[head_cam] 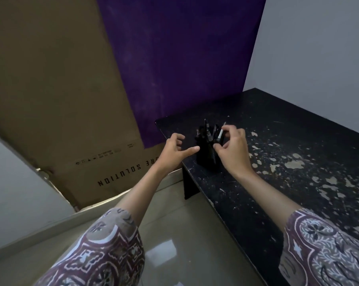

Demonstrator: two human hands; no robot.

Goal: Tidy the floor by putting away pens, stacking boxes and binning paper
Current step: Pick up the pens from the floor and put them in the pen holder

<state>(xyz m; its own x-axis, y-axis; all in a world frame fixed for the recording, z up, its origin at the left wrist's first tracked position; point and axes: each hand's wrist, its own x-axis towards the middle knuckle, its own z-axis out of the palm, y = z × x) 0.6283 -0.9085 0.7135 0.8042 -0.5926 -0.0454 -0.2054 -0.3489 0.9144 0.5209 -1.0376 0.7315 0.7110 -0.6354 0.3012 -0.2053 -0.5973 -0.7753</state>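
A big cardboard box [50, 89] leans at the left, printed letters upside down along its lower edge, and a purple cloth [180, 58] hangs beside it over the wall. A black table [288, 153] with chipped, flaking paint fills the right side, above a glossy tiled floor [166, 230]. Both forearms reach forward from patterned sleeves [104, 250].

Near the table's left edge stands a black mesh holder [208, 159], upright, with several pens [207, 132] sticking out of its top, mostly dark. The left hand [175, 148] hovers just beside the holder over the table's edge, fingers loosely curled and spread, thumb stretched toward the holder, grasping nothing; whether the thumb touches the mesh cannot be told. The right hand [233, 147] is at the holder's right rim, fingers curled around a white pen [220, 134] that slants up out of the holder, its lower end down among the others
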